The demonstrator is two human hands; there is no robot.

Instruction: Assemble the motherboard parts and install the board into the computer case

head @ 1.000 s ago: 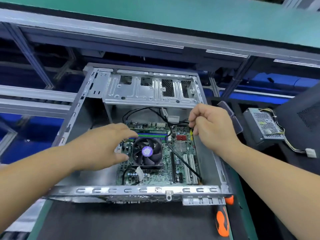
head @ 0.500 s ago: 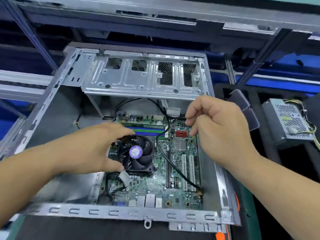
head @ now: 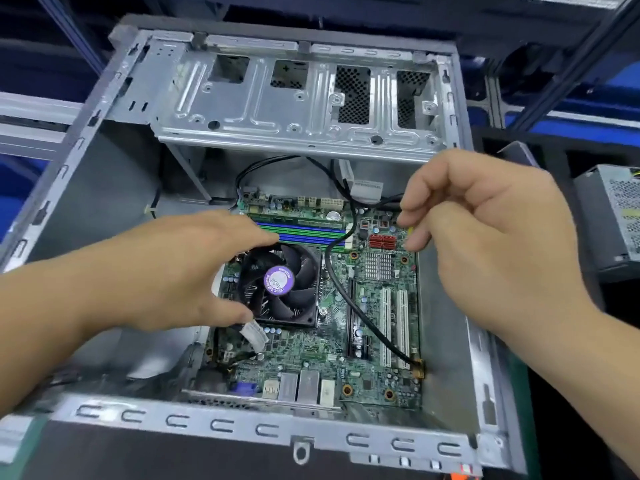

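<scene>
Bright even overhead light, soft shadows, slight motion blur, wide-angle bending at edges

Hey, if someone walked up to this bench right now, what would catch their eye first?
Probably the green motherboard lying flat inside the open metal computer case, with its black CPU fan and purple hub label near the middle. The left hand reaches over the fan from the left, while the right hand hovers with curled fingers at the board's far right edge.

Camera closer over the computer case, motherboard seemingly lower, both hands barely shifted
</scene>
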